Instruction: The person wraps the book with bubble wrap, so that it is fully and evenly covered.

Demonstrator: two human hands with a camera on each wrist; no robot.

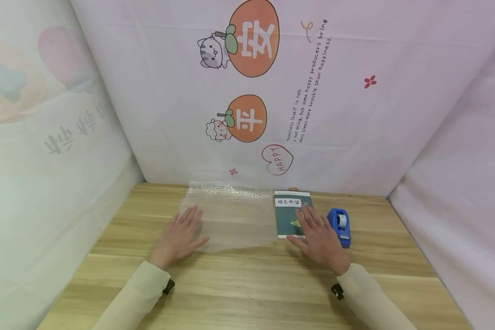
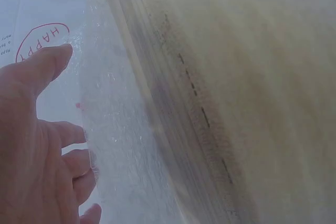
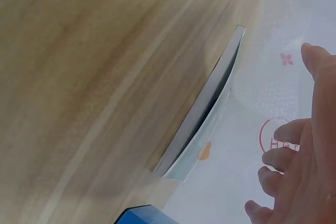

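Observation:
A sheet of clear bubble wrap (image 1: 235, 224) lies flat on the wooden table, its far edge up against the back cloth. Over its left edge my left hand (image 1: 181, 236) is spread with straight fingers, holding nothing. Right beside the wrap is a book (image 1: 286, 222) with a dark green cover. My right hand (image 1: 319, 238), fingers extended, overlaps the book's right side in the head view. From the right wrist, the book (image 3: 202, 121) shows its cover slightly lifted, and that hand (image 3: 302, 156) grips nothing.
A blue tape dispenser (image 1: 345, 233) with a tape roll stands just right of the book, partly behind my right hand. White printed cloth (image 1: 346, 128) rises along the table's back and both sides. The bare wooden tabletop (image 1: 251, 288) stretches in front.

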